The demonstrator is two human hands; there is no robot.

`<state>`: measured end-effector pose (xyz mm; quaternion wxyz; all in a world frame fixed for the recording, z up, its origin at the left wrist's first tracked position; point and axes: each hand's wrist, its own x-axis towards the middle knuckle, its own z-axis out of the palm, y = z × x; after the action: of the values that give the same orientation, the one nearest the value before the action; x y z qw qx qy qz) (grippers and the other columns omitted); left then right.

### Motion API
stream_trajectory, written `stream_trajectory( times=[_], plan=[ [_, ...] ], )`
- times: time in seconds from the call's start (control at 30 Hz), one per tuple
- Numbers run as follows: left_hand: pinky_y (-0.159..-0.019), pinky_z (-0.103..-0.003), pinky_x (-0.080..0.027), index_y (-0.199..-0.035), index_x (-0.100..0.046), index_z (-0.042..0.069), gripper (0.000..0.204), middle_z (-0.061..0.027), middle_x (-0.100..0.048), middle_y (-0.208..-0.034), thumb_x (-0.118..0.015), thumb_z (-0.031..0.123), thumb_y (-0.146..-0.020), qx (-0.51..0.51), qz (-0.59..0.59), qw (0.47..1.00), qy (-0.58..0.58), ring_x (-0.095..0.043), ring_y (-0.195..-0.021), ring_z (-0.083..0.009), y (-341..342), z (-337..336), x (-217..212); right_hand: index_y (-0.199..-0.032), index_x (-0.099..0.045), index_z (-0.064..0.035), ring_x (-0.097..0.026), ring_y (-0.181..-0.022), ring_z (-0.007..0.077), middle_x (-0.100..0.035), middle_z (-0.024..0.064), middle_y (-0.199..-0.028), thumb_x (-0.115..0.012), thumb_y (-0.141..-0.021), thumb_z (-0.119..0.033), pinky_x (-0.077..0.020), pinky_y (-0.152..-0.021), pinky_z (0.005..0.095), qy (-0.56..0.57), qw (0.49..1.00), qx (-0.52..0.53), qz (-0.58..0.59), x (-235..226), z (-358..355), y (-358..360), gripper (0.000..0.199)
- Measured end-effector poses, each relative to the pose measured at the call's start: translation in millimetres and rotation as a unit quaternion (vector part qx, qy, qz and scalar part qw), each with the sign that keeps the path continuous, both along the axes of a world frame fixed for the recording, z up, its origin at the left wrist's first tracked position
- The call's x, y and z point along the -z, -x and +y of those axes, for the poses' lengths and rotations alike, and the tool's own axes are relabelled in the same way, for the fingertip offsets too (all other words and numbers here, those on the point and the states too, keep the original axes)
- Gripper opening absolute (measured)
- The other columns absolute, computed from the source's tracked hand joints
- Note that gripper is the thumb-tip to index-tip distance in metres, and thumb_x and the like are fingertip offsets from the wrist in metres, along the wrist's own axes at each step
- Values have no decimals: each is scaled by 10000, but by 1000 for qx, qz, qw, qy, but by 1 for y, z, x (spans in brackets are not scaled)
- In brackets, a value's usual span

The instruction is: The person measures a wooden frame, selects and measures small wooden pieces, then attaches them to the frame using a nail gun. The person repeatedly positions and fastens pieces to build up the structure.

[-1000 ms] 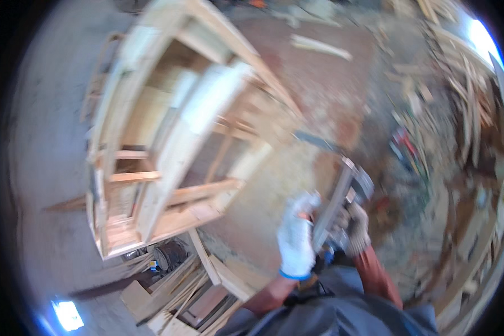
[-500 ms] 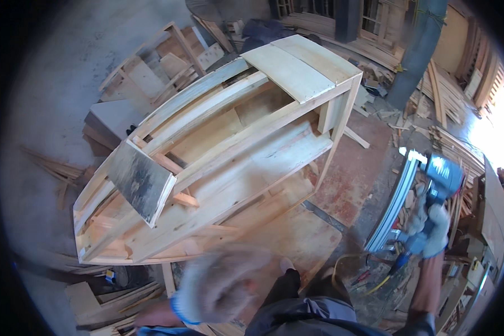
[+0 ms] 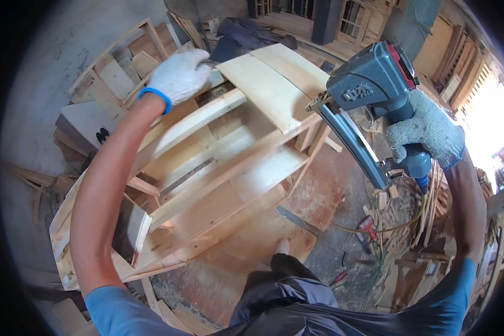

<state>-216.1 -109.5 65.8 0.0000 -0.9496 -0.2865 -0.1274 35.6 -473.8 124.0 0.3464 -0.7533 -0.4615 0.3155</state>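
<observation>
My right hand (image 3: 428, 130), in a knitted glove, is closed round the handle of a pneumatic nail gun (image 3: 369, 75). The gun is raised, with its nose beside the near right corner of a pale plywood panel (image 3: 271, 92) and its long magazine slanting down to the right. An air hose (image 3: 397, 228) hangs from the handle. Over the far left side of the wooden frame (image 3: 218, 151) is my left hand (image 3: 180, 77), gloved in white with a blue cuff. Its thumb and fingers are apart, near the panel's left corner; I cannot tell whether it touches the wood.
A dark-faced board (image 3: 131, 227) lies across the frame's near left end, partly behind my left arm. Wood offcuts (image 3: 397, 263) litter the floor at right, with a red-handled tool (image 3: 368, 225). Another wooden frame (image 3: 115, 70) and a pillar (image 3: 411, 28) stand beyond.
My left hand has swung up from the lower middle to the frame's far left side. My right hand has lifted the nail gun up and left, toward the panel's corner.
</observation>
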Motion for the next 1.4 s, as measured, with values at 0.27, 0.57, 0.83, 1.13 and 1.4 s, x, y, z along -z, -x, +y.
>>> stream_trajectory(
  times=[0.27,0.57,0.83,1.13,1.4],
  plan=[
    [-1136,-489,-455,-1453,-570,64,514,-241,-630,-1416,-540,340,-1021,74,27,997,11,-583,-1309,-434,-42,67,68,-1118,-659,-9,-676,-662,113,-701,33,-804,-881,-767,-297,-592,-626,271,-28,984,-125,-127,-26,105,-68,506],
    [-973,-548,-508,-1141,-676,17,358,-292,-713,-1142,-504,281,-971,69,-70,985,140,-669,-1103,-467,-48,76,88,-1237,-700,24,-766,-716,180,-757,146,-954,-792,-923,-372,-665,-609,287,-47,983,-161,-71,-16,252,-111,514],
    [-938,-548,-509,-1177,-661,23,314,-264,-716,-1118,-552,259,-1002,69,-79,986,130,-656,-1091,-469,-53,76,95,-1337,-669,42,-805,-858,245,-763,236,-1099,-661,-1041,-304,-702,-717,351,-45,976,-203,63,0,299,-150,456],
    [-939,-546,-522,-1185,-667,16,319,-269,-719,-1121,-578,257,-996,62,-95,986,119,-667,-1083,-468,-54,75,100,-1342,-663,54,-808,-863,263,-756,261,-1105,-584,-1079,-321,-704,-719,365,-75,970,-223,64,5,300,-159,464],
    [-954,-517,-534,-1167,-692,27,313,-273,-714,-1156,-603,249,-965,75,-105,981,144,-671,-1110,-448,-51,72,91,-1329,-679,34,-805,-805,231,-766,237,-1075,-628,-1058,-322,-700,-685,350,-60,970,-234,-9,7,317,-142,451]
  ],
)
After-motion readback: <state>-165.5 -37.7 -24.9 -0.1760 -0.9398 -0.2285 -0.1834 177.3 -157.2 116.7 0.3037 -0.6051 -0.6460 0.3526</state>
